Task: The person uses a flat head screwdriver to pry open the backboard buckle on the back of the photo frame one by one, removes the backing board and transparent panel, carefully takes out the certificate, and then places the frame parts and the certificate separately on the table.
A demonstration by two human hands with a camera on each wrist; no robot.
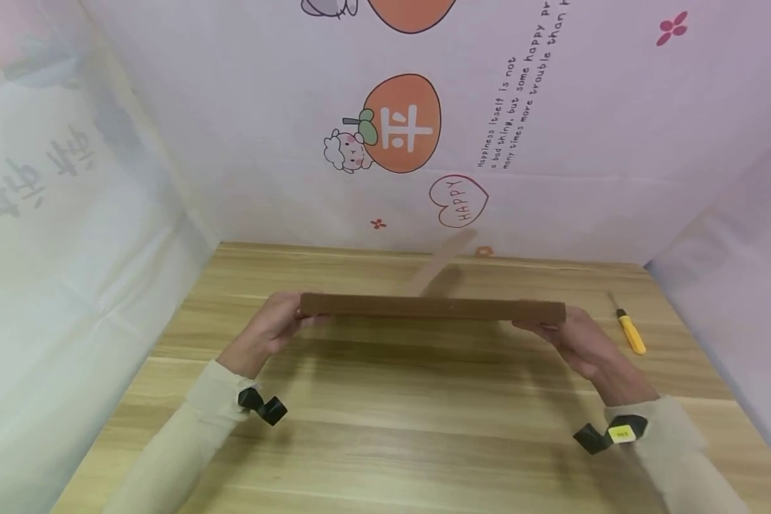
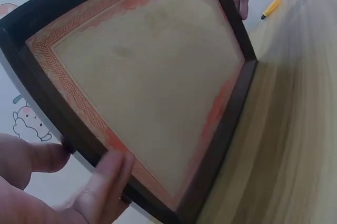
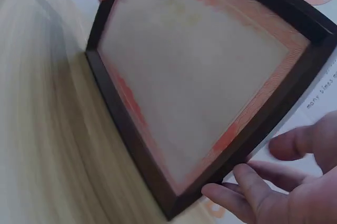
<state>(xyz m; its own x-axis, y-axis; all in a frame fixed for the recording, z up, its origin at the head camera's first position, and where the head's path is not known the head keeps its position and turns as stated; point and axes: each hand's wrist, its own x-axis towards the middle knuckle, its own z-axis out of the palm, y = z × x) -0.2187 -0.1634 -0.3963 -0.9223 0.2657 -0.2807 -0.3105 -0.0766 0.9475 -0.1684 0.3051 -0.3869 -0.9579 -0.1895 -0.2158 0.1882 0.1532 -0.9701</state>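
A dark brown picture frame [image 1: 433, 307] is held up between both hands, its edge towards the head camera. Inside it is a pale sheet [image 2: 152, 71] with an orange-red patterned border. My left hand [image 1: 276, 321] grips the left side; in the left wrist view its fingers [image 2: 108, 179] lie against the front of the border. On the opposite side my right hand [image 1: 578, 339] holds the edge, and its fingertips [image 3: 231, 184] touch the frame in the right wrist view. A pale flat strip [image 1: 440, 260] sticks out behind the frame.
A screwdriver [image 1: 630, 332] with a yellow handle lies on the wood-grain table [image 1: 385, 435] beyond the right hand. White printed sheeting [image 1: 263, 143] rises behind the table and along both sides.
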